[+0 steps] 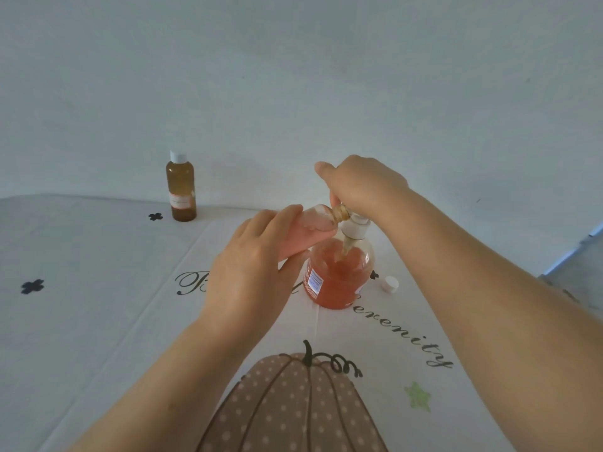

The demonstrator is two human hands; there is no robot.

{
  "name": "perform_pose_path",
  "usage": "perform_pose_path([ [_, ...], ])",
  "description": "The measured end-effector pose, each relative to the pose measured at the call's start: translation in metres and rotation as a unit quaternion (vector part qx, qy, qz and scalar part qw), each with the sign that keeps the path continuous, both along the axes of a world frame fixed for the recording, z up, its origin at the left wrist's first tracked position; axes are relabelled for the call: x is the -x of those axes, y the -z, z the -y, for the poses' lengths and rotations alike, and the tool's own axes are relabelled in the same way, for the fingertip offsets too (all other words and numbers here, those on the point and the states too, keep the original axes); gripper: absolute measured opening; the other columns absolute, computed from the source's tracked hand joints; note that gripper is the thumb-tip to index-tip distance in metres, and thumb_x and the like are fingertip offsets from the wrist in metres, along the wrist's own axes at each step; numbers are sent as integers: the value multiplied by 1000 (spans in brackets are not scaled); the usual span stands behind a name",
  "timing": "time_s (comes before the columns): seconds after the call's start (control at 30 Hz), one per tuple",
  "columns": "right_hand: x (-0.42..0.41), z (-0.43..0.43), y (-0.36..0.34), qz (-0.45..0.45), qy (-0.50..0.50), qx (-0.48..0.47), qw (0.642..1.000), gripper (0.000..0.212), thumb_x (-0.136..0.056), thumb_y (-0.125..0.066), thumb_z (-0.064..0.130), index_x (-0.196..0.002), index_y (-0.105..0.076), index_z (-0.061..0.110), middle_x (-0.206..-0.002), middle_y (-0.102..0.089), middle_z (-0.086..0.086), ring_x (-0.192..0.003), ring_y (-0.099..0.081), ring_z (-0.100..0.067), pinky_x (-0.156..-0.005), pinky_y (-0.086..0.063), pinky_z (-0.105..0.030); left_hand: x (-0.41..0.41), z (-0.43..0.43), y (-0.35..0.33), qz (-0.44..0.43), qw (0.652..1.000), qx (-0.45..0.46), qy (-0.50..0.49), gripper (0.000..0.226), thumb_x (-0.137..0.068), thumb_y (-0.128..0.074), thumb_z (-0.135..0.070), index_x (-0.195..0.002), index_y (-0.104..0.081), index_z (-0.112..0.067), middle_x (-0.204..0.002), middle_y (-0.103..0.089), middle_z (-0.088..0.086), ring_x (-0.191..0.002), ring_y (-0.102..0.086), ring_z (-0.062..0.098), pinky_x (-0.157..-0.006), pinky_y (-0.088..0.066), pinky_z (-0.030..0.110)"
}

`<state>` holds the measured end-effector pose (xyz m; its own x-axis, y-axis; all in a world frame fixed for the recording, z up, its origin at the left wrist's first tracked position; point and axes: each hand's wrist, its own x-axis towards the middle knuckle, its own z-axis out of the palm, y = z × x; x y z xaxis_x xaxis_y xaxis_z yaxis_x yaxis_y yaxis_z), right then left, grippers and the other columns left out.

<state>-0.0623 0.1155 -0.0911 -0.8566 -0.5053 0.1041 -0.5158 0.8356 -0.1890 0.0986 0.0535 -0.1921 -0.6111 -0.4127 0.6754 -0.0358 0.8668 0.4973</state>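
Pink-orange liquid soap filled the round clear plastic pump bottle (336, 278), which stood upright on the white printed tablecloth (98, 305) just right of the frame's centre. The small clear plastic bottle (303, 238), partly filled with pink liquid, was held tilted almost level just above and left of it. Its long axis ran from lower left to upper right, so its open threaded neck (341, 213) pointed right and met the white pump top (355, 228) about where the spout should be.

The left hand (251, 265) gripped the small bottle round its body from the near left side, fingers and thumb curled about it. The right hand (362, 184) came in from the right and sat on the pump top, fingers curled down over its head. The spout itself was hidden beneath that hand.

The coming move seemed to turn on that alignment of neck under spout. The right hand was the nearer to the pump and the left the nearer to the small bottle.

A small white screw cap (390, 284) lay on the cloth to the right of the pump bottle, apart from both hands. A brown cylindrical bottle with a white cap (181, 190) stood in the upper left of the frame, well apart.
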Motion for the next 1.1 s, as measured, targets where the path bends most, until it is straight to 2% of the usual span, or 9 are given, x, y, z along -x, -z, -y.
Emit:
perform_pose_path([
  [0.3, -5, -5, -12, -73, -28, 10, 997, 54, -98, -30, 49, -84, -69, 14, -72, -65, -1, -67, -59, -20, -55, -34, -26, -2, -3, -2, -4, 1000, -3, 3, 56, -81, -73, -25, -132, -51, -24, -109, -61, -9, -94, -58, 17, -60, -51, 35],
  [0.57, -3, -1, -7, -34, -20, 10, 999, 51, -97, -32, 47, -86, -69, 13, -69, -62, -2, -65, -58, -20, -54, -35, -26, -3, -2, -2, -1, 1000, 3, 0, 54, -82, -72, -27, -132, -51, -24, -110, -61, -8, -94, -58, 17, -61, -52, 35],
  [0.8, -2, 2, 0, -10, -6, 20, 1000, 50, -96, -32, 44, -87, -69, 12, -71, -62, -4, -66, -57, -21, -55, -35, -27, -2, 1, -2, 16, 1000, 13, -10, 54, -81, -74, -25, -131, -54, -21, -112, -62, -6, -95, -59, 18, -61, -47, 28],
  [0.97, -5, -3, -4, 20, -1, 45, 999, 49, -95, -33, 41, -90, -70, 9, -65, -58, -3, -63, -56, -22, -58, -39, -28, -4, -2, -3, 10, 1000, 10, -5, 55, -82, -73, -27, -132, -51, -24, -112, -61, -8, -95, -58, 16, -60, -51, 33],
  [1.1, -7, -6, -13, 2, -13, 41, 999, 50, -96, -33, 41, -89, -71, 8, -65, -58, -2, -63, -56, -22, -56, -38, -26, -5, -3, -5, 2, 1000, 0, 5, 56, -82, -73, -27, -132, -49, -27, -111, -60, -10, -95, -58, 15, -62, -52, 33],
])
